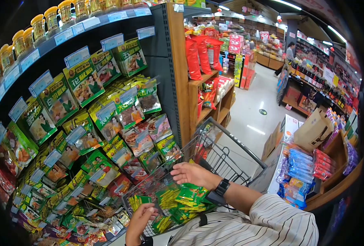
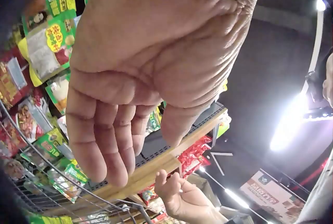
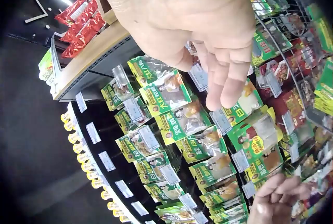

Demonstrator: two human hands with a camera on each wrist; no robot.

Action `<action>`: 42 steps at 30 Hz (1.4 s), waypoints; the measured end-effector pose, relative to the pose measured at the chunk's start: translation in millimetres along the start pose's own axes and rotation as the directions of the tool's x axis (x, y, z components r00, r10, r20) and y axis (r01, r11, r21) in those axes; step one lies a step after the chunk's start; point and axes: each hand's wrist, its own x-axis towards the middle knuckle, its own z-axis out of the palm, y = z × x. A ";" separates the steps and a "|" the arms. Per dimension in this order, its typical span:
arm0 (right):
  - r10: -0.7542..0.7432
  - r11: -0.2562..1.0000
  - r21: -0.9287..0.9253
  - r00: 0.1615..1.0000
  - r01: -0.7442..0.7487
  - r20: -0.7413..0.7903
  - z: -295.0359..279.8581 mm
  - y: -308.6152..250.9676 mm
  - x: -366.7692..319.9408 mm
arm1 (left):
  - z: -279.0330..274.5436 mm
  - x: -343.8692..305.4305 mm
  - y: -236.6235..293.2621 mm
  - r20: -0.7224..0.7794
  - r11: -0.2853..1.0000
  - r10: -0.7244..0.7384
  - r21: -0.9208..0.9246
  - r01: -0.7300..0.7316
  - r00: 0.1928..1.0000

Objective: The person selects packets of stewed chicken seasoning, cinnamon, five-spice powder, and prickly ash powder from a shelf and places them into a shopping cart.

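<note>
Both hands are empty, held over a wire shopping cart (image 1: pixel 225 153). My right hand (image 1: pixel 194 174) reaches across the cart with its fingers loosely extended towards the shelf. Lower and to the left, my left hand (image 1: pixel 143 217) is raised beside the cart's near side, its fingers relaxed. In the left wrist view the left palm (image 2: pixel 151 52) shows with fingers slightly bent and nothing in them. Inside the cart lie many small green and yellow packets (image 1: pixel 190 197). Before the hands, rows of green and yellow seasoning bags (image 1: pixel 83 82) hang from hooks with price tags.
Yellow-capped jars (image 1: pixel 38 26) line the shelf above the bags. A wooden end post (image 1: pixel 180 74) and red bags (image 1: pixel 198 57) stand beyond the cart. At right are blue packs (image 1: pixel 301 166), red packs (image 1: pixel 323 164) and a cardboard box (image 1: pixel 313 129). A tiled aisle (image 1: pixel 251 106) runs ahead.
</note>
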 end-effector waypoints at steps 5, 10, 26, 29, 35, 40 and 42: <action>0.020 0.999 0.028 1.000 -0.020 -0.001 -11.0 15.2 -1.6 | -22.7 -43.2 -8.4 -0.093 0.998 0.041 0.058 -0.036 0.995; -0.007 1.000 0.025 1.000 0.007 -0.031 -15.2 12.6 -17.7 | -48.0 -71.9 2.9 -0.102 0.991 -0.018 0.129 0.031 0.995; -0.103 0.994 0.010 0.960 0.109 -0.260 -105.9 11.3 -97.2 | 7.5 68.9 -97.7 0.134 0.974 -0.165 0.178 0.140 0.977; -0.113 0.994 -0.024 0.953 0.111 -0.281 -113.2 15.4 -105.5 | 11.4 97.0 -115.9 0.174 0.956 -0.207 0.245 0.161 0.963; -0.122 0.993 -0.027 0.957 0.119 -0.265 -117.5 20.5 -99.9 | 31.5 146.6 -140.6 0.190 0.919 -0.262 0.348 0.185 0.946; -0.105 0.994 -0.010 0.952 0.107 -0.288 -123.7 20.0 -85.1 | 44.5 176.7 -165.4 0.119 0.880 -0.309 0.411 0.237 0.944; -0.096 0.995 0.008 0.951 0.102 -0.294 -126.5 18.6 -79.8 | 44.6 193.0 -188.3 0.136 0.863 -0.353 0.428 0.266 0.926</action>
